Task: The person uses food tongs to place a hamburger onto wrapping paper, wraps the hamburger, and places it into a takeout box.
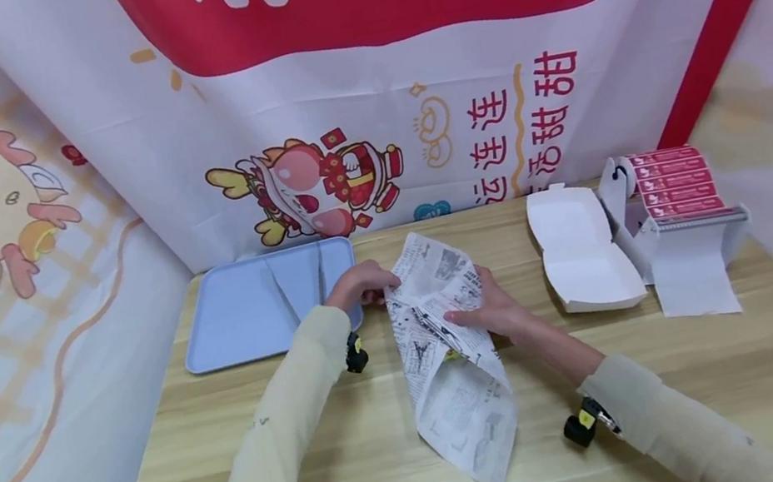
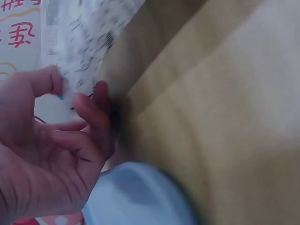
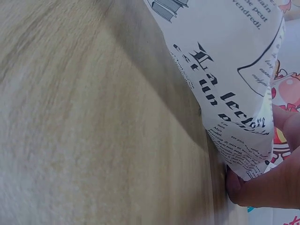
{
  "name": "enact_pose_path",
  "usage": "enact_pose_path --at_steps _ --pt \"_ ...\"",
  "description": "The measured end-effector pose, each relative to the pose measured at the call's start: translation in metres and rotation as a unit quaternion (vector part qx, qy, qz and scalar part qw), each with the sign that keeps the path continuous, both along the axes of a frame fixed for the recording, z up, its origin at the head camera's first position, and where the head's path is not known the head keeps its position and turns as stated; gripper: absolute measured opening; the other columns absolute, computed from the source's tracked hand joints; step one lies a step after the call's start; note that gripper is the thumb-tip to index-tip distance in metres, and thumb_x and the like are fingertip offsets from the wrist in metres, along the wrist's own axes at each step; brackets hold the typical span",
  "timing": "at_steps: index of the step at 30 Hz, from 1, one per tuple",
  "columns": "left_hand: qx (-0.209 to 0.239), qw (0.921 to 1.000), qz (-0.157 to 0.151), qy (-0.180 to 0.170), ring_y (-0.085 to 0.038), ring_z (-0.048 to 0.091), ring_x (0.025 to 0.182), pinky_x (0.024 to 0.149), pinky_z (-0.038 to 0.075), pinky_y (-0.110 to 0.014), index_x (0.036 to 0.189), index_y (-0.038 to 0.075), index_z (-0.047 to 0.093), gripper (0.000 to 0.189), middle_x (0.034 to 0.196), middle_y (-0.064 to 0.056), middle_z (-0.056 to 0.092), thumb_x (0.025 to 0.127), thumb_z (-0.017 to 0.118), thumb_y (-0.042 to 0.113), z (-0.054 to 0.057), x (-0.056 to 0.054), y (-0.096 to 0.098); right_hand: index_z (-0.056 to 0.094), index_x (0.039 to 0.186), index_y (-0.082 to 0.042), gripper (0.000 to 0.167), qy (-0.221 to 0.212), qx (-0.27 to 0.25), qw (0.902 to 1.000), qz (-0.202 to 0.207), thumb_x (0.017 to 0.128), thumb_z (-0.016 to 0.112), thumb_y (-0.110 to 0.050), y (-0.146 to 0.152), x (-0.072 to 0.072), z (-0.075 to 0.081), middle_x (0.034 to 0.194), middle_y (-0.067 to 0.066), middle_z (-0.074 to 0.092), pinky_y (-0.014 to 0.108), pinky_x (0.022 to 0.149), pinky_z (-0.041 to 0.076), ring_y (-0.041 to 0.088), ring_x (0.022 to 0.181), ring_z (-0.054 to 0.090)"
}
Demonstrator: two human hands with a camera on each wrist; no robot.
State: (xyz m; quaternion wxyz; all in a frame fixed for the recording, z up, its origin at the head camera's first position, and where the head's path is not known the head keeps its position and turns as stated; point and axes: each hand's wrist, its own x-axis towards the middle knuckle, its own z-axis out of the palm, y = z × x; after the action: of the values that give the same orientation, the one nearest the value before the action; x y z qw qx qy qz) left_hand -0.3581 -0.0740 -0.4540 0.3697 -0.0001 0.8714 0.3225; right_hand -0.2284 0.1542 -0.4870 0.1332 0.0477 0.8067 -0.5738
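A sheet of newspaper-print wrapping paper (image 1: pixel 464 422) lies folded over something on the table, its near end spreading toward me in a point. Through a gap in the folds shows a bit of yellow filling (image 1: pixel 453 354); the rest of the contents is hidden. My left hand (image 1: pixel 366 282) pinches the paper's upper left edge, its thumb and fingers bent about the printed sheet (image 2: pixel 86 51) in the left wrist view. On the other side my right hand (image 1: pixel 492 308) grips the bundle, thumb across the top. The right wrist view shows fingers (image 3: pixel 267 187) at the paper's end.
A blue tray (image 1: pixel 239 315) with metal tongs (image 1: pixel 282 291) stands at the back left. To the right are an open white takeaway box (image 1: pixel 577 244) and a label dispenser (image 1: pixel 682 219) with red labels. A printed cloth (image 1: pixel 363 93) hangs behind the wooden table (image 1: pixel 361 464).
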Motion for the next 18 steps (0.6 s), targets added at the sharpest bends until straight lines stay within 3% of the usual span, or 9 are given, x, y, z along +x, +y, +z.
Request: enact_pose_path --at_steps 4,8,10,14,18 --pt "-0.052 0.9953 -0.045 -0.069 -0.006 0.032 0.046 0.045 0.027 -0.018 0.075 0.011 0.056 0.021 0.058 0.000 0.047 0.090 0.064 0.024 0.009 -0.016 0.008 0.008 0.158 -0.015 0.107 -0.003 0.001 1.0000 -0.002 0.082 0.082 -0.025 0.000 0.000 0.001 0.151 0.017 0.040 0.045 0.114 0.039 0.032 0.126 0.051" --pt "-0.073 0.9885 -0.040 -0.127 -0.007 0.041 0.051 0.050 0.034 -0.017 0.084 0.008 0.060 0.014 0.061 -0.001 0.050 0.091 0.066 0.018 0.015 -0.026 0.018 0.008 0.158 -0.017 0.107 -0.005 -0.001 1.0000 -0.004 0.081 0.082 -0.026 0.001 0.001 0.003 0.150 0.016 0.041 0.046 0.114 0.039 0.032 0.127 0.051" --pt "-0.086 0.9848 -0.020 -0.150 -0.006 0.045 0.053 0.051 0.039 -0.015 0.088 0.007 0.063 0.010 0.064 0.000 0.053 0.090 0.068 0.016 0.016 -0.029 0.023 0.009 0.158 -0.016 0.107 0.000 0.002 1.0000 -0.003 0.082 0.082 -0.026 0.002 0.002 0.003 0.150 0.016 0.041 0.046 0.114 0.039 0.032 0.127 0.051" --pt "-0.131 0.9774 0.009 -0.166 -0.006 0.050 0.055 0.052 0.043 -0.013 0.095 0.007 0.068 0.011 0.067 -0.001 0.056 0.089 0.071 0.015 0.018 -0.035 0.031 0.009 0.158 -0.019 0.106 -0.007 -0.004 0.9999 -0.007 0.081 0.083 -0.025 0.003 0.002 0.002 0.148 0.015 0.044 0.044 0.109 0.044 0.032 0.123 0.055" --pt "-0.173 0.9728 -0.030 -0.151 -0.005 0.046 0.052 0.050 0.040 -0.013 0.091 0.006 0.068 0.009 0.065 0.001 0.054 0.093 0.066 0.015 0.018 -0.037 0.035 0.010 0.158 -0.019 0.107 -0.009 -0.004 0.9999 -0.008 0.080 0.083 -0.024 0.002 -0.001 0.001 0.149 0.015 0.044 0.045 0.112 0.041 0.031 0.126 0.053"
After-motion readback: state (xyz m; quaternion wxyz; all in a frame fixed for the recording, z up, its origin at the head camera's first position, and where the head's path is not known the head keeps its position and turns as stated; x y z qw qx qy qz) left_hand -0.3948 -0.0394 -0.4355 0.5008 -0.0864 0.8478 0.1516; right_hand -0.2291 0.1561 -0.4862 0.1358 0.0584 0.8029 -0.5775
